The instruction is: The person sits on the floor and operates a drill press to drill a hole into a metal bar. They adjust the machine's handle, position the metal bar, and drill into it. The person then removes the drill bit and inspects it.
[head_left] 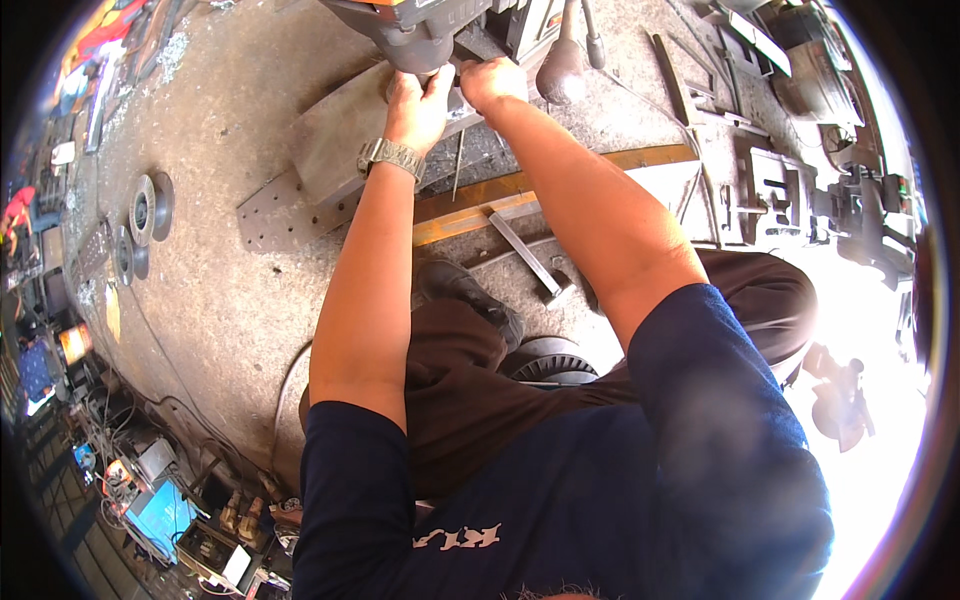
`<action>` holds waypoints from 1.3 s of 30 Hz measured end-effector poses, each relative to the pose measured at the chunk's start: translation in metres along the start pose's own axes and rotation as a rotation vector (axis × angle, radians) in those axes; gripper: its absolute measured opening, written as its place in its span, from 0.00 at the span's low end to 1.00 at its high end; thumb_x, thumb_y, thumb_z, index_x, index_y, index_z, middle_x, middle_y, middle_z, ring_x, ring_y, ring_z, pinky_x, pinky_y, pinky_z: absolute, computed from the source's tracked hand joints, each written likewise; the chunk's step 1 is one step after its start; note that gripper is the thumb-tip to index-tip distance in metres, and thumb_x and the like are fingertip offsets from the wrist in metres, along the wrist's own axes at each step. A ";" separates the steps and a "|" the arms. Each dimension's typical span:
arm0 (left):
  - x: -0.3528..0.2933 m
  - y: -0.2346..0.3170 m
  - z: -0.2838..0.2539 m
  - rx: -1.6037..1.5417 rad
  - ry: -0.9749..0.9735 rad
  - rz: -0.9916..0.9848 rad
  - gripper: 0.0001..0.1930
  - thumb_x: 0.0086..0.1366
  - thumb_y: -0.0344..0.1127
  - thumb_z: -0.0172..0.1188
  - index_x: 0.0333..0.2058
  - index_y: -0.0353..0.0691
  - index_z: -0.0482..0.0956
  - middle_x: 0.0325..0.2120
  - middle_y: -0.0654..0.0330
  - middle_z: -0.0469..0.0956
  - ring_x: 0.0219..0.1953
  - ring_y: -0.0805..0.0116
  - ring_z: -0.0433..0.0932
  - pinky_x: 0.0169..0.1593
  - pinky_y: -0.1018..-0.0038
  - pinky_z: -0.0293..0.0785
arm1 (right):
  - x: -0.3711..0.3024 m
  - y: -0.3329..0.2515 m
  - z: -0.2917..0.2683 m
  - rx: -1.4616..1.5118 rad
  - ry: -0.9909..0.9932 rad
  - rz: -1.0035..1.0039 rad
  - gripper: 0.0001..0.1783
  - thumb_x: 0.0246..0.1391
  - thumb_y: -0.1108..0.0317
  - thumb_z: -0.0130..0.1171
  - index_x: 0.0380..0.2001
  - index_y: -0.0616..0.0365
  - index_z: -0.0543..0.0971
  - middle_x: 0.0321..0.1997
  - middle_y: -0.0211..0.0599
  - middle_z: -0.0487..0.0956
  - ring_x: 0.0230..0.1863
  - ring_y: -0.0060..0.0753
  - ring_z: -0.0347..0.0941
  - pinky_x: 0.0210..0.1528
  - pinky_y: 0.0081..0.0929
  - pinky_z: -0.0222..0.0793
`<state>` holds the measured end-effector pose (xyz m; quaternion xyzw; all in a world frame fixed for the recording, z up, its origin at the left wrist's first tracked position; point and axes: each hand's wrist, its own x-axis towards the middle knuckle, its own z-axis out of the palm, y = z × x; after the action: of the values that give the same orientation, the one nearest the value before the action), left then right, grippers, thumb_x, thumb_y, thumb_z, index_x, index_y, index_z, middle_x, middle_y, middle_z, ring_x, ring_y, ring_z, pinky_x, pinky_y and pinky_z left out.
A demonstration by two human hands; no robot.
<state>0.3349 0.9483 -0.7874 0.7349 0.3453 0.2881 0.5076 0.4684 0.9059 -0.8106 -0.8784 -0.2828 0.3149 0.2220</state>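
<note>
Both my arms reach forward to a grey and orange machine [410, 40] at the top, which looks like a drill press head. My left hand [417, 112], with a watch [392, 155] at its wrist, closes its thumb and fingers just under the machine's round lower end. Whatever it grips there is mostly hidden. Close beside it on the right, my right hand [492, 82] is curled, its fingers also hiding what they hold. Below the hands lies a grey metal plate [340, 140]. A dark handle with a bulbous grip [561, 72] hangs right of my right hand.
A plate with drilled holes [285, 212] lies left of centre. A rusty angle bar [470, 210] and a short metal bar [525, 253] lie nearer my legs. Round discs [143, 210] stand on the floor at left. Tools and a blue box [162, 515] fill the lower left.
</note>
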 end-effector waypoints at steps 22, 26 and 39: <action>0.025 -0.020 0.011 0.058 -0.117 0.112 0.22 0.60 0.32 0.75 0.50 0.37 0.76 0.44 0.60 0.83 0.46 0.69 0.82 0.54 0.68 0.78 | 0.073 0.105 -0.017 0.295 -0.556 -0.484 0.20 0.60 0.56 0.71 0.50 0.51 0.80 0.25 0.24 0.79 0.23 0.14 0.72 0.20 0.18 0.62; 0.028 -0.028 0.017 -0.042 -0.099 0.109 0.20 0.56 0.30 0.76 0.46 0.33 0.79 0.41 0.56 0.84 0.42 0.65 0.83 0.50 0.67 0.79 | 0.066 0.088 -0.031 0.262 -0.661 -0.429 0.17 0.57 0.60 0.72 0.47 0.52 0.81 0.26 0.25 0.79 0.21 0.17 0.72 0.21 0.21 0.64; 0.032 -0.019 0.020 0.157 -0.033 0.231 0.23 0.53 0.33 0.78 0.46 0.34 0.80 0.40 0.55 0.85 0.43 0.64 0.84 0.49 0.67 0.81 | 0.043 0.099 0.010 -0.094 0.399 -0.944 0.20 0.55 0.69 0.62 0.52 0.46 0.76 0.47 0.40 0.82 0.44 0.46 0.82 0.44 0.37 0.80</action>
<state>0.3656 0.9676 -0.8096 0.8119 0.2718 0.3046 0.4174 0.5246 0.8616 -0.8922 -0.7071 -0.6145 -0.0062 0.3498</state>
